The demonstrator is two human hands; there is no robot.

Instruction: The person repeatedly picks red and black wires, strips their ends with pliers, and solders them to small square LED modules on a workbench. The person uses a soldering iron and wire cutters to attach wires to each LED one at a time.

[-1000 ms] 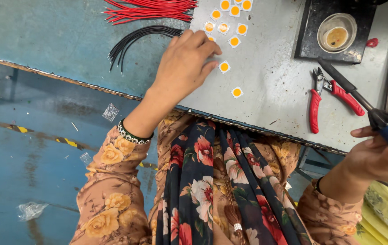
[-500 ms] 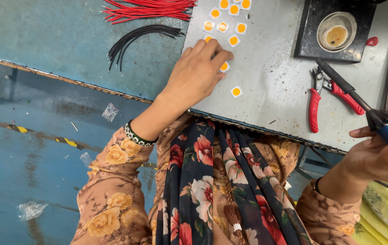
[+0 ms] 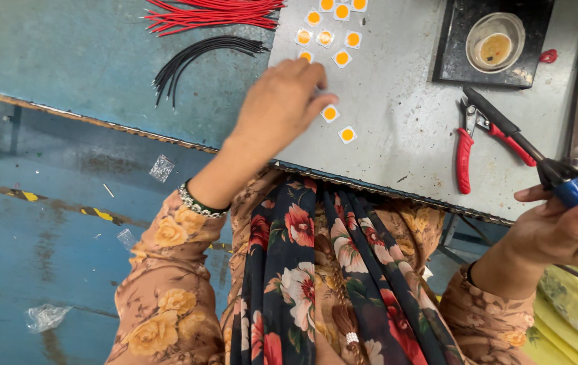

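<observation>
The right hand is nearest the camera, at the lower right edge of the view, clear of the table. It is closed around the blue handle of a soldering iron, thumb on top, and the iron's dark shaft slants up and left over the table's near edge. Red-handled pliers lie flat on the table just beneath that shaft. Further in, the left hand rests palm down on the grey table surface, fingers loosely curled and close together, holding nothing visible. Its fingertips lie just beside a small white square chip with a yellow centre; whether they touch it cannot be confirmed, as the hand covers the contact area. A second identical chip lies slightly nearer the table edge. Beyond the left hand, a cluster of the same chips is laid out. To the left are a bundle of black wires and, farthest, a bundle of red wires. At the far right, a small round dish sits on a black tray.
</observation>
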